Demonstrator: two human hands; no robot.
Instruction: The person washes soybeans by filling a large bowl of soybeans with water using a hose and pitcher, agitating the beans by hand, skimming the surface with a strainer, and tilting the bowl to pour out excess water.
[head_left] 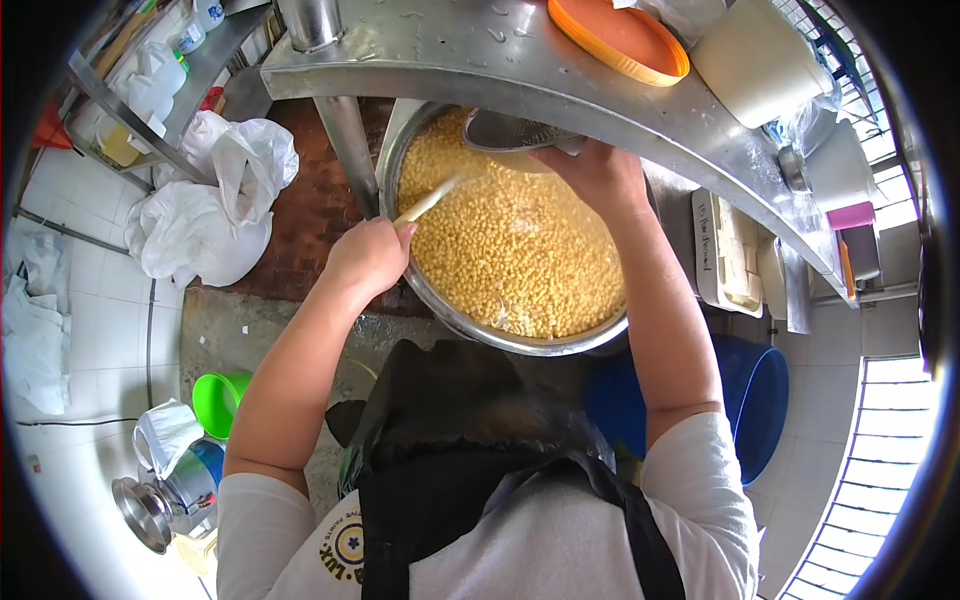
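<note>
A wide metal pot [462,326] in front of me is full of wet yellow beans or kernels [525,255]. My left hand [372,256], at the pot's left rim, is closed around the pale handle of a long stirring tool [430,199]. Its far end dips among the kernels, so its shape is hidden. Over the back of the pot, my right hand [597,178] grips a dark grey metal bowl [515,131] by its right side. The bowl is tilted, and I cannot tell whether it has a handle.
A steel counter [440,55] overhangs the pot's back edge, bearing an orange lid [620,40] and a white bucket [757,60]. White plastic sacks [215,210] lie left. A blue barrel [755,410] stands right, a white tub [722,250] beyond the pot, a green bucket [215,400] lower left.
</note>
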